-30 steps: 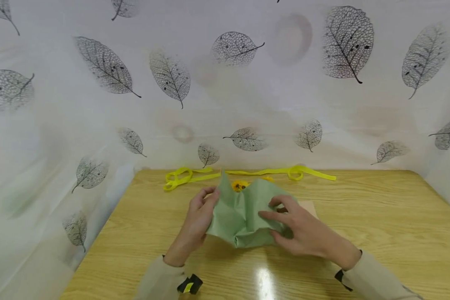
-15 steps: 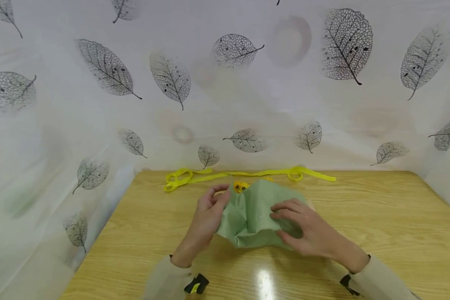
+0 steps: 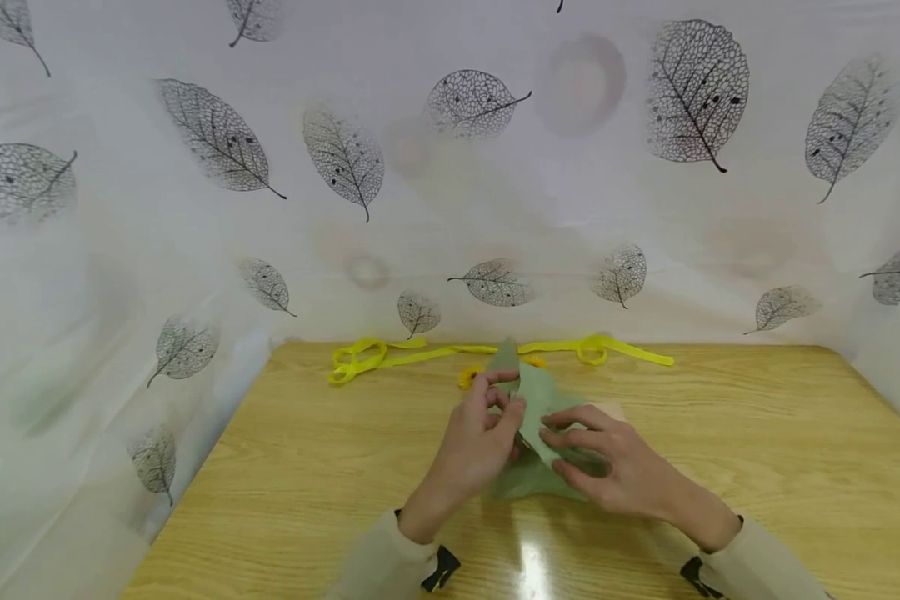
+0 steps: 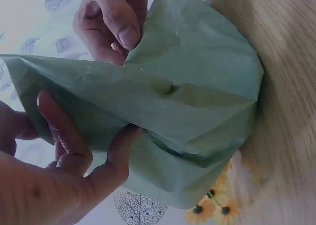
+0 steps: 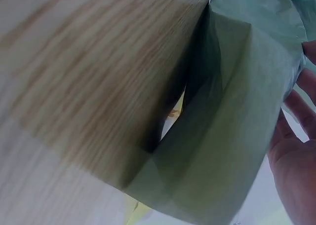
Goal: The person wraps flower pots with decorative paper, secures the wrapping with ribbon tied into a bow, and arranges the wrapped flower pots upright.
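Note:
A creased sheet of green wrapping paper point(image 3: 540, 408) is folded up between my two hands above the table. My left hand point(image 3: 465, 446) pinches its left edge, bringing it over to the middle. In the left wrist view, the thumb of the left hand point(image 4: 74, 170) lies against the paper point(image 4: 197, 72), other fingers behind a fold. My right hand point(image 3: 615, 458) holds the right part of the sheet with bent fingers; its thumb shows at the top of the left wrist view. Yellow flowers point(image 3: 470, 377) lie just behind the paper, partly hidden.
A yellow ribbon point(image 3: 622, 343) with loops runs along the back edge of the wooden table point(image 3: 757, 467). Behind the paper, a bit of a pale beige sheet point(image 3: 613, 408) shows. A leaf-print curtain point(image 3: 450, 192) hangs behind the table.
My left hand has moved right, carrying the paper's left edge across toward the right hand, so the sheet is narrower now. The right hand shifted slightly right, then stayed about in place.

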Available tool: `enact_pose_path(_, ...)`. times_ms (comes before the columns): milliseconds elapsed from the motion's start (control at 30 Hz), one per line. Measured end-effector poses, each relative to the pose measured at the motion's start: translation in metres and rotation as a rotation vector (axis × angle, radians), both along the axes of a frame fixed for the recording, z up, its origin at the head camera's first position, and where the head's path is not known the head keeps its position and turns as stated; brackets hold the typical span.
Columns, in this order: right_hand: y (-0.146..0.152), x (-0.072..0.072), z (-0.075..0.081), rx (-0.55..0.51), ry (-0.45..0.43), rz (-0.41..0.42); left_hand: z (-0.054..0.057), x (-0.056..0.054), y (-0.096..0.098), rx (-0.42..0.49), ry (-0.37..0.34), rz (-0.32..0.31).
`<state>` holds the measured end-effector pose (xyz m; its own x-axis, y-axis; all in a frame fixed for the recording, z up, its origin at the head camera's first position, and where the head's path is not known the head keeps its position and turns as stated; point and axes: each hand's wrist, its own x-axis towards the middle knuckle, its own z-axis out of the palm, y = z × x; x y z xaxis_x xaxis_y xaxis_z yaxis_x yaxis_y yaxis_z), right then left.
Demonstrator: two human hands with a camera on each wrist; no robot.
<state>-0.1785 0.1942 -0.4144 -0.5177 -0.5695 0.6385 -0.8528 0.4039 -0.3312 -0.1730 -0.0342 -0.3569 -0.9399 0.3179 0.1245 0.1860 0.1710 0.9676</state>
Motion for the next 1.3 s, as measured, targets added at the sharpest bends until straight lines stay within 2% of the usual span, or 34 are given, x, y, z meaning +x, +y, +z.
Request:
enact_pose_path(167, 0.001, 0.001, 0.001, -0.016, -0.003, -0.009, -0.005, 0.0, 0.0, -0.059, 0.011, 0.037)
enact_pose_path(367, 0.0, 0.002, 0.0, -0.015, -0.016, -0.011, -0.023, -0.004, -0.008, -0.162, 0.056, 0.106)
enact_pose_path(467, -0.002, 0.003, 0.0, -0.006, -0.03, -0.034, -0.032, -0.005, -0.009, -0.247, 0.118, 0.11)
enact_pose_path(567, -0.002, 0.003, -0.002, -0.009, -0.037, -0.05, -0.037, -0.006, -0.008, -0.351, 0.207, 0.079)
enact_pose_path(700, 0.003, 0.005, -0.002, -0.047, -0.142, 0.006, -0.038, -0.004, -0.007, -0.471, 0.281, -0.004)
enact_pose_path(800, 0.008, 0.008, 0.001, -0.09, -0.275, 0.041, -0.037, -0.003, -0.006, -0.551, 0.31, -0.06)
enact_pose_path(867, 0.01, 0.009, 0.004, -0.125, -0.346, 0.037, -0.036, -0.003, -0.006, -0.599, 0.321, -0.083)
enact_pose_path(933, 0.011, 0.01, 0.007, -0.156, -0.4, 0.02, -0.036, -0.002, -0.005, -0.638, 0.327, -0.095)
enact_pose_path(1100, 0.004, 0.012, 0.016, -0.192, -0.536, -0.123, -0.036, -0.001, -0.005, -0.74, 0.374, -0.093)
enact_pose_path(1200, 0.001, 0.012, 0.021, -0.187, -0.627, -0.197, -0.035, -0.002, -0.006, -0.801, 0.427, -0.094)
enact_pose_path(1300, 0.002, 0.011, 0.02, -0.168, -0.644, -0.22, -0.036, -0.006, -0.011, -0.815, 0.484, -0.111)
